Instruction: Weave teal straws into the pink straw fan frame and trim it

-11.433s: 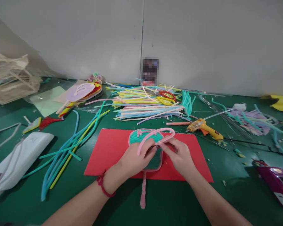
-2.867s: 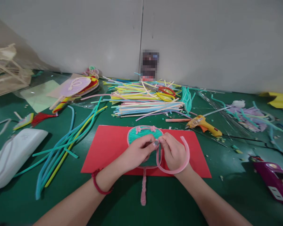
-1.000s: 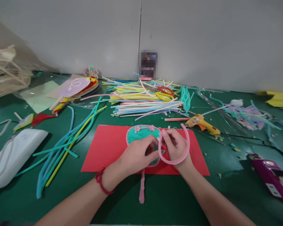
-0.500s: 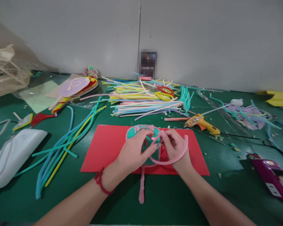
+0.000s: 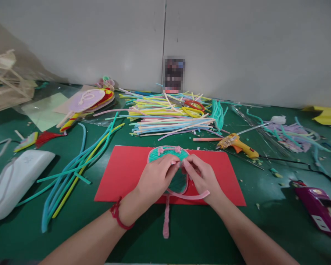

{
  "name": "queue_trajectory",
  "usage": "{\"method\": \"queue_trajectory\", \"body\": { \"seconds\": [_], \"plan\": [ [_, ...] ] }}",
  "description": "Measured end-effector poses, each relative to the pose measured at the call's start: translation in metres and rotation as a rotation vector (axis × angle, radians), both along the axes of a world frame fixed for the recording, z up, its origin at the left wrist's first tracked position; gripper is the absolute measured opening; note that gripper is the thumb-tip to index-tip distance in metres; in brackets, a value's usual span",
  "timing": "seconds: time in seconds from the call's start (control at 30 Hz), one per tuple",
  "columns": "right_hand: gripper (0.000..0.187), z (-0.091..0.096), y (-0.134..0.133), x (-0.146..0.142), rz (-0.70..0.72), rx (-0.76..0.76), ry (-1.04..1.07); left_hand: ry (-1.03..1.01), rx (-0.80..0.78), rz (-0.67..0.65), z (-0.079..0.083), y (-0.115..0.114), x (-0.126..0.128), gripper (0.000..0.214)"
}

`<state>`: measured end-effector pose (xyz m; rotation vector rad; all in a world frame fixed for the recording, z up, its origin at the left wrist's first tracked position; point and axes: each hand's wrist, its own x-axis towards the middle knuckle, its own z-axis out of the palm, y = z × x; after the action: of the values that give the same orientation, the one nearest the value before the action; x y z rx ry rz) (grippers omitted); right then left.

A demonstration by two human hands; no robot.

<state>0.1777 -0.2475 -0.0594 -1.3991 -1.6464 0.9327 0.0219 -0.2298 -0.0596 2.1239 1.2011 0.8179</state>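
A small teal fan with a pink rim and a pink twisted handle lies on a red sheet. Over the fan's middle my left hand and my right hand meet, fingertips pinched on a pink pipe cleaner. The cleaner's free end curves below my right hand, low over the red sheet. Both hands cover the fan's lower half.
A heap of coloured pipe cleaners lies behind the sheet, with long teal and yellow ones at left. A yellow glue gun rests at right, a purple device at far right, a white device at left, finished fans at back left.
The pink pipe cleaner's loop, raised around my right hand a second ago, has dropped and flattened below it. Both hands have drawn closer over the fan.
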Motion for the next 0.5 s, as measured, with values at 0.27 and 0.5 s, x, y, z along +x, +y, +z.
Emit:
{"method": "queue_trajectory", "body": {
  "seconds": [0.27, 0.5],
  "plan": [
    [0.024, 0.0008, -0.0027, -0.0001, 0.016, 0.067, -0.036, -0.301, -0.352, 0.052, 0.0060, 0.0042, 0.0043, 0.019],
    [0.023, 0.0004, -0.0049, -0.0019, 0.000, 0.150, -0.066, -0.449, -0.555, 0.021, 0.0042, 0.0092, 0.0050, 0.023]
  ]
}}
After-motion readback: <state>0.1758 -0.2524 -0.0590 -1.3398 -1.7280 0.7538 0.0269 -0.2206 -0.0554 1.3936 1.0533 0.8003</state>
